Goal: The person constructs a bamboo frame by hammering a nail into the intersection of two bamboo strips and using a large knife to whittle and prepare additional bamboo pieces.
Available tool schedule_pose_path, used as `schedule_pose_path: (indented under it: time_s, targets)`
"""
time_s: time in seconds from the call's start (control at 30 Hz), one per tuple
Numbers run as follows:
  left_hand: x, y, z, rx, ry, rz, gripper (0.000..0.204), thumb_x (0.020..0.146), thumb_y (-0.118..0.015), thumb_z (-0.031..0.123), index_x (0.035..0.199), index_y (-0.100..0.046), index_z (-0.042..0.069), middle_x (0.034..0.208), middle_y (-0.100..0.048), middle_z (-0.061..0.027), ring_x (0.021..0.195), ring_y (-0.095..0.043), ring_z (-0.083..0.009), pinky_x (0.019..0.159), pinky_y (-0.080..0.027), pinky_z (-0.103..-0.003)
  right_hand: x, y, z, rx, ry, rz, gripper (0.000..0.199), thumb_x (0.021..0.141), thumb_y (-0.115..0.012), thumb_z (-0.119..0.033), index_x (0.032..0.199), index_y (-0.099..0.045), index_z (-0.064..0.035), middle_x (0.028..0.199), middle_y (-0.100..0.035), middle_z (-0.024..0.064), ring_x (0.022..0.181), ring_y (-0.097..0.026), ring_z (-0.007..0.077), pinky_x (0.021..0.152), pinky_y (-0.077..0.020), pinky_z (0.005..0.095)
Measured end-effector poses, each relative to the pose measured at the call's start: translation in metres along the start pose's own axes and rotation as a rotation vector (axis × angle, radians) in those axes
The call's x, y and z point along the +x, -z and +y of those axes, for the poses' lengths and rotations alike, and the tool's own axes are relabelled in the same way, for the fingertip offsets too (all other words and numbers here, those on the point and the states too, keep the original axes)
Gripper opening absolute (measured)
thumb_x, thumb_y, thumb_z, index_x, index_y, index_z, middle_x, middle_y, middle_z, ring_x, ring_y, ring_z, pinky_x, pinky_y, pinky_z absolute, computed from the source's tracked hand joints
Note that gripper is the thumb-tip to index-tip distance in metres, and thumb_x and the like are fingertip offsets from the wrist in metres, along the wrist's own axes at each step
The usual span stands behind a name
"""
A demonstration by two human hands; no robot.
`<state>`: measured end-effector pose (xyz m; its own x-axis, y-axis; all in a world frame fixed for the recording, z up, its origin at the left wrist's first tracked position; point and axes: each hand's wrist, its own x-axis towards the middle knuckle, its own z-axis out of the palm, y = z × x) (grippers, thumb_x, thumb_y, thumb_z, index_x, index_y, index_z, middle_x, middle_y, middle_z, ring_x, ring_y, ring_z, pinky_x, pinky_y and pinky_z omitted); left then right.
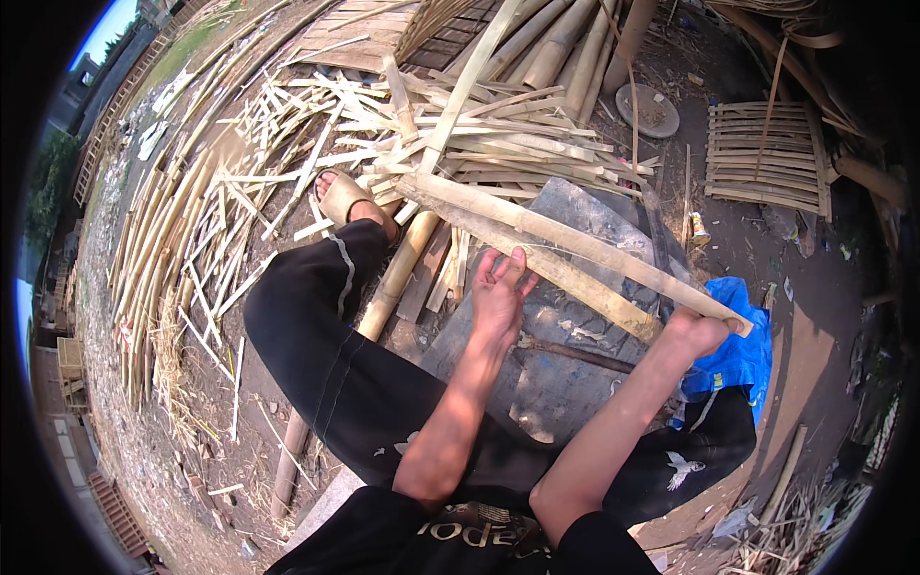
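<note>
A long bamboo slat slants across in front of me, its right end passing over my right hand. That hand is closed around the slat near this end. A second bamboo slat lies just below, meeting or overlapping the first at the far left; whether they are joined I cannot tell. My left hand is palm up with its fingers loosely bent and apart, fingertips at the lower slat's edge. Nothing shows in its grasp. Beneath both hands is a grey sheet with a thin dark rod on it.
Split bamboo strips are heaped beyond my sandalled foot. Bamboo poles lie at left, more poles at the back. A blue plastic bag sits by my right knee. A slatted bamboo panel stands far right.
</note>
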<state>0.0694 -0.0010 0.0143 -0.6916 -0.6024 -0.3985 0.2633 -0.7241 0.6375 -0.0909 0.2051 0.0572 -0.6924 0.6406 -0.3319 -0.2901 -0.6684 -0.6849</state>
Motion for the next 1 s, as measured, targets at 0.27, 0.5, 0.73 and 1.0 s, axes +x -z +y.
schedule_pose_path:
  time_s: [0.27,0.5,0.73,1.0]
  targets:
    - [0.002,-0.007,-0.01,-0.033,-0.056,-0.039,0.024,0.097,-0.071,0.02,0.113,-0.056,0.012,0.105,-0.068,-0.0022,0.095,-0.063,-0.0102,0.085,-0.054,-0.032,-0.056,-0.009,0.019,-0.053,-0.07,0.021,0.07,0.107,-0.025,-0.054,0.143,-0.04,0.0051,0.142,-0.051,0.0185,0.13,-0.053,0.03,0.115,-0.0435,0.0483]
    - [0.008,0.002,-0.008,-0.042,-0.093,-0.025,0.027,0.096,-0.072,0.02,0.116,-0.057,0.012,0.106,-0.067,-0.0007,0.093,-0.062,-0.0097,0.081,-0.053,-0.029,-0.045,0.01,0.036,0.023,-0.102,0.052,0.071,0.107,-0.035,-0.05,0.146,-0.033,0.009,0.145,-0.047,0.0207,0.132,-0.051,0.0298,0.116,-0.0429,0.0445]
    - [0.01,-0.005,-0.008,-0.037,-0.2,0.015,0.027,0.096,-0.072,0.023,0.115,-0.058,0.009,0.107,-0.067,-0.0003,0.097,-0.06,-0.0098,0.085,-0.05,-0.029,-0.043,0.013,0.034,0.075,-0.305,0.182,0.049,0.11,-0.034,-0.039,0.129,-0.046,0.0047,0.119,-0.055,0.0135,0.106,-0.058,0.0232,0.102,-0.0505,0.0391]
    - [0.005,-0.001,-0.007,-0.04,-0.174,0.03,0.027,0.099,-0.068,0.025,0.12,-0.059,0.012,0.108,-0.067,0.0028,0.098,-0.058,-0.0063,0.089,-0.045,-0.028,-0.075,-0.013,0.036,0.045,-0.393,0.255,0.042,0.109,-0.034,-0.036,0.11,-0.053,0.0014,0.113,-0.056,0.0136,0.109,-0.056,0.0248,0.11,-0.0441,0.0471]
